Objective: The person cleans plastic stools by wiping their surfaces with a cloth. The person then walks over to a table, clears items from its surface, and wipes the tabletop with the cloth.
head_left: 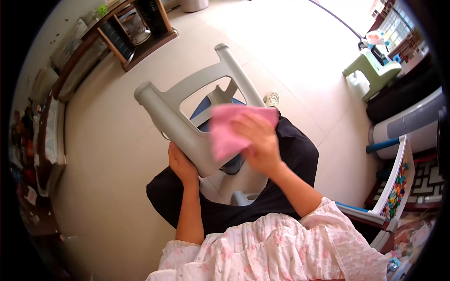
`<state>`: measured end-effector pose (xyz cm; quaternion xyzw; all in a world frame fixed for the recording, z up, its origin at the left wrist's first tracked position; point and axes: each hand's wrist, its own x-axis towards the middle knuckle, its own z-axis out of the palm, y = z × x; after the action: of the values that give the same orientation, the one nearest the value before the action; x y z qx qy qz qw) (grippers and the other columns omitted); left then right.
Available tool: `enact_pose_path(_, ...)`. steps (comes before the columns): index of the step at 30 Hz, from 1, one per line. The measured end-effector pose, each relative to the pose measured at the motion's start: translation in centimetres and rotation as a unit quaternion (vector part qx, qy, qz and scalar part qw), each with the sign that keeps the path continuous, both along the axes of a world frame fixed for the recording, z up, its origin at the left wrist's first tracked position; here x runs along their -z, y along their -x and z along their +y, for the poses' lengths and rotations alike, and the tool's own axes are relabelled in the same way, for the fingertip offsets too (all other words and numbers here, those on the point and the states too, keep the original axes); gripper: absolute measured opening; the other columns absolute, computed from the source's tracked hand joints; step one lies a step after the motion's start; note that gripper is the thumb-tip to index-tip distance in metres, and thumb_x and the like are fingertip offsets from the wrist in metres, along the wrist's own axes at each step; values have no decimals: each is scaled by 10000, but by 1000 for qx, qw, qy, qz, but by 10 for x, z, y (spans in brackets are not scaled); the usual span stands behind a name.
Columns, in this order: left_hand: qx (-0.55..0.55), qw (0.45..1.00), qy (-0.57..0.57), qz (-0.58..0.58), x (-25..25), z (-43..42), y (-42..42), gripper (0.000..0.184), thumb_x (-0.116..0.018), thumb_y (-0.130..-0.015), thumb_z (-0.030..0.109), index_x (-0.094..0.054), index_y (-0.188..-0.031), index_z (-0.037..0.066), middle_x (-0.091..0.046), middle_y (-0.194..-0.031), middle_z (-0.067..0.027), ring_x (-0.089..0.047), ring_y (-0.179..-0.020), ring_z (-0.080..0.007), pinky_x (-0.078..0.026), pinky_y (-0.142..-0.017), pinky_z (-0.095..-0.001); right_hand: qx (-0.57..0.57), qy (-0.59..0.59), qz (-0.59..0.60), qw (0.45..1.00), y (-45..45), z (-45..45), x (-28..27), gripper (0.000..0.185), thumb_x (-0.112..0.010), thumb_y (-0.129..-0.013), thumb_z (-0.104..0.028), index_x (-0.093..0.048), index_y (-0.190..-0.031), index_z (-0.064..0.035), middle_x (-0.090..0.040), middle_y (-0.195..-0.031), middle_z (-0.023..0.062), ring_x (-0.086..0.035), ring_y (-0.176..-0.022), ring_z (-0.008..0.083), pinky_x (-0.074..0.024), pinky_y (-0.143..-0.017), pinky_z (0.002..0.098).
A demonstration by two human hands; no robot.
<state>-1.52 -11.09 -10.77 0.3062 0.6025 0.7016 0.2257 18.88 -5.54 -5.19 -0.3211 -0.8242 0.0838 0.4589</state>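
Observation:
A grey plastic stool (185,129) is tilted over my lap, its legs pointing away from me and a large opening in its side. My left hand (182,161) grips the stool's lower left edge, the thumb side against the plastic and the other fingers partly hidden behind it. In my right hand (260,140) is a pink cloth (225,129), pressed flat against or just over the near right part of the stool. Cloth and hand are blurred by motion. Blue plastic (201,112) shows through the opening.
A wooden cabinet (150,51) stands at the upper left. On the right are a green stool (375,70), a grey-and-white cylindrical object (410,126), and a white-framed tray of colourful small pieces (398,192). My shoe (271,99) is on the tiled floor (103,154).

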Motion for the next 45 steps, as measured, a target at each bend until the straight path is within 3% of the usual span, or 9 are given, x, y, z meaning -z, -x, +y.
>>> enact_pose_path(6,-1,1000,21,5,-1,1,-7,421,-344,-1021,302,-580,-1065,-44,-635,-930,-87,-578,-849,-158,-449,-775,-280,130,342,218,905,-29,36,-8,356,-459,-966,-273,-585,-1145,8,-666,-952,146,-624,-891,236,-450,-817,309)
enact_pose_path(12,47,997,45,42,-6,-3,-21,423,-336,-1022,303,-592,-1019,-35,-634,-886,-101,-580,-815,-174,-447,-755,-292,156,146,-2,977,25,106,-22,313,-469,-946,-261,-589,-1076,-3,-558,-1184,241,-495,-1113,405,-376,-951,425)
enact_pose_path(16,30,998,39,38,-7,-1,-25,413,-347,-1018,312,-586,-987,-24,-627,-859,-121,-580,-777,-184,-449,-714,-305,-125,45,-107,985,72,77,-52,330,-530,-891,-181,-543,-1175,-14,-412,-1391,196,-354,-1306,367,-240,-1090,468)
enact_pose_path(23,3,998,32,58,-5,-8,-27,378,-360,-1016,292,-562,-932,-17,-597,-787,-110,-554,-723,-180,-437,-670,-298,-178,43,-196,963,77,77,-65,502,-555,-837,-40,-460,-1330,-58,-405,-1422,124,-287,-1369,286,-215,-1132,414)
enact_pose_path(29,16,999,19,44,-2,-4,-26,365,-367,-1017,290,-560,-917,-4,-569,-746,-92,-518,-695,-162,-421,-650,-288,38,361,-22,932,16,117,-80,346,-451,-904,-139,-551,-1214,-23,-607,-1157,142,-562,-1072,227,-402,-948,311)
enact_pose_path(32,9,998,20,54,3,-1,-21,383,-365,-1018,301,-568,-927,-10,-583,-762,-79,-527,-712,-152,-426,-665,-281,88,295,241,920,-14,131,-94,371,-435,-946,-294,-584,-1147,-20,-647,-985,126,-607,-903,189,-464,-811,310)
enact_pose_path(36,41,999,17,19,1,-1,-13,427,-341,-1023,322,-586,-965,-23,-617,-843,-60,-563,-780,-143,-446,-729,-272,170,187,167,953,-8,124,-105,329,-393,-971,-289,-568,-1047,-21,-601,-765,189,-595,-734,327,-442,-694,404)
enact_pose_path(38,65,997,23,22,0,0,-11,436,-329,-1024,327,-588,-991,-22,-625,-872,-72,-572,-800,-143,-448,-742,-273,103,-52,31,993,3,153,-66,263,-398,-964,-208,-536,-1127,-54,-605,-914,193,-574,-845,367,-418,-729,461)
enact_pose_path(45,30,999,32,21,4,-1,-9,454,-319,-1025,340,-583,-1016,-30,-623,-871,-74,-576,-805,-144,-454,-746,-278,-7,183,-10,983,9,103,-50,342,-485,-935,-179,-502,-1264,-87,-552,-1231,171,-514,-1133,351,-424,-927,417)
